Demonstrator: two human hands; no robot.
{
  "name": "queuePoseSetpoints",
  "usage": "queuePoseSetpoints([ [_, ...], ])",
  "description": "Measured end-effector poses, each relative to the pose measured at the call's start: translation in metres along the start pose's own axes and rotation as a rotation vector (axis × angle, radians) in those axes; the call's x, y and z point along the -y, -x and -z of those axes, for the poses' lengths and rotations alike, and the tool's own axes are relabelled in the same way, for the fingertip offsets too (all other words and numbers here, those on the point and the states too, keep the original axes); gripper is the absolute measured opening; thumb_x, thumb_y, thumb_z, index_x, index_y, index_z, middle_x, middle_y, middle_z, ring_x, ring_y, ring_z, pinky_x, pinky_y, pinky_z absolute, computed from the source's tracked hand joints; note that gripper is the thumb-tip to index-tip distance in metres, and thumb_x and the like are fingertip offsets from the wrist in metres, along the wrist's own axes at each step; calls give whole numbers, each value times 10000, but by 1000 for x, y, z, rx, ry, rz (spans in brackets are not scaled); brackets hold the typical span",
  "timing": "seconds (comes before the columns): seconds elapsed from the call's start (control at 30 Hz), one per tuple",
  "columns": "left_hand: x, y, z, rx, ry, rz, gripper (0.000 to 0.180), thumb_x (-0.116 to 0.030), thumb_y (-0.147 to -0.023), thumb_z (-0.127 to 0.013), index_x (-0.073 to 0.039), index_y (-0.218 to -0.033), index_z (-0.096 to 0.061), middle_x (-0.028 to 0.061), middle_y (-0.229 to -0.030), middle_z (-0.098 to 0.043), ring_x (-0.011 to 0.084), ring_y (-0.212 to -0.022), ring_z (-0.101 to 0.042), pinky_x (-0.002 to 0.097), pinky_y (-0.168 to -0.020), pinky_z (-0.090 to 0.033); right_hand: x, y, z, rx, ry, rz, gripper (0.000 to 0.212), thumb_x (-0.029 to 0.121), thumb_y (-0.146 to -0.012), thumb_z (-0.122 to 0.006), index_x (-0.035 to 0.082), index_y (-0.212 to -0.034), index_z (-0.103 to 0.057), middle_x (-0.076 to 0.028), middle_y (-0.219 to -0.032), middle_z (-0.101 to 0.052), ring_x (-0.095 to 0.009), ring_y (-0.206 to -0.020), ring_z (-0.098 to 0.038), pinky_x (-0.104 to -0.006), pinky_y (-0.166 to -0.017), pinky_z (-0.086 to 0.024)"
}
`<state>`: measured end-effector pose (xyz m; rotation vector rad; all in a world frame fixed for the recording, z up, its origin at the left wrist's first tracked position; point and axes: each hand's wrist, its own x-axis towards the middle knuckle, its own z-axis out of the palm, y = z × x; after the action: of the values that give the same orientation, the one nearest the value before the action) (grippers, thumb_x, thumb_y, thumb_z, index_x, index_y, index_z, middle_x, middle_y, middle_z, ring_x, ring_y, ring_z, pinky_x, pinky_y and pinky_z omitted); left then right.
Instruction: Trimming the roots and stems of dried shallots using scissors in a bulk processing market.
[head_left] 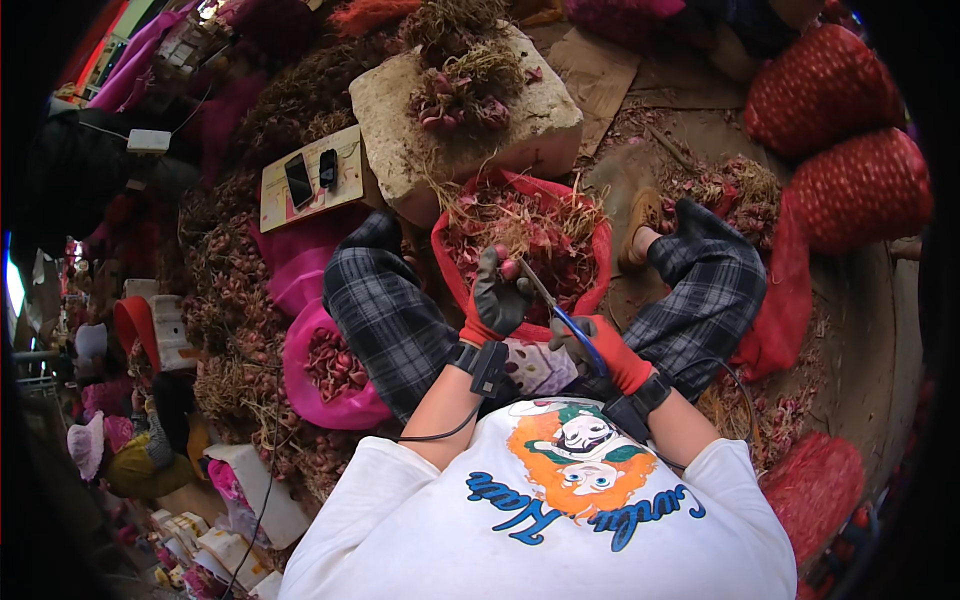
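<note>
Both my hands wear grey and red work gloves. My left hand (498, 298) is closed round a small bunch of shallots (509, 269), whose dry stalks point away from me. In my right hand (605, 348) is a pair of scissors (578, 332) with blue handles. Their blades reach up to the left, with the tip beside the shallots; whether they touch cannot be made out. Below and beyond the hands, between my knees, a red mesh bag (603, 250) lies open, filled with dry stalks, loose skins and reddish bits.
A pale stone block (400, 105) beyond the bag bears bunches of shallots (460, 98). Left of it, a board (273, 212) holds a phone (298, 180). An open pink bag (300, 385) of shallots stands by my left leg. Full red sacks (825, 90) are stacked at far right.
</note>
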<state>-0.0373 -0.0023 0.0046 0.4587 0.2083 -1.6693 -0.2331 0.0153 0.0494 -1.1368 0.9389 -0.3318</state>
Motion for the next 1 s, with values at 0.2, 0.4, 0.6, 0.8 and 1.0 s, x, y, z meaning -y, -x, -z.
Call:
queuePoseSetpoints([
  [0.2, -5, -8, 25, 50, -39, 111, 127, -302, -871, -572, -193, -938, -573, -73, -753, -542, 63, -693, -528, 247, -607, -457, 16, 5, 6, -298, 1027, 154, 482, 560, -755, -568, 80, -793, -593, -138, -718, -620, -291, -702, -617, -378, -620, -472],
  [0.4, 2, -5, 34, 150, -95, 47, 164, -281, -864, -583, -211, -1009, -554, -71, -819, -539, 55, -777, -519, 242, -686, -442, 18, 5, 3, -332, 1009, 117, 481, 566, -752, -557, 87, -750, -595, -140, -695, -614, -307, -676, -610, -393, -594, -462],
  [0.6, 5, -5, 30, 24, -138, 1, 175, -345, -874, -560, -202, -970, -530, -81, -773, -527, 62, -724, -512, 243, -659, -436, 6, 0, -1, -357, 929, 68, 501, 553, -756, -569, 59, -688, -609, -162, -668, -604, -312, -656, -603, -397, -594, -449],
  [0.8, 5, -9, 31, 38, -114, -24, 173, -329, -875, -566, -188, -967, -527, -75, -683, -502, 85, -659, -504, 261, -645, -437, -11, -8, 2, -134, 318, -52, 462, 473, -773, -610, 20, -692, -642, -182, -683, -604, -321, -666, -600, -399, -597, -441],
  [1.0, 4, -7, 18, -72, -153, -218, 87, -171, -849, -609, -166, -929, -575, -35, -799, -600, 149, -770, -580, 345, -791, -484, -24, -2, 7, -273, 624, 128, 446, 489, -782, -588, 48, -807, -647, -165, -736, -620, -324, -686, -603, -397, -607, -448],
])
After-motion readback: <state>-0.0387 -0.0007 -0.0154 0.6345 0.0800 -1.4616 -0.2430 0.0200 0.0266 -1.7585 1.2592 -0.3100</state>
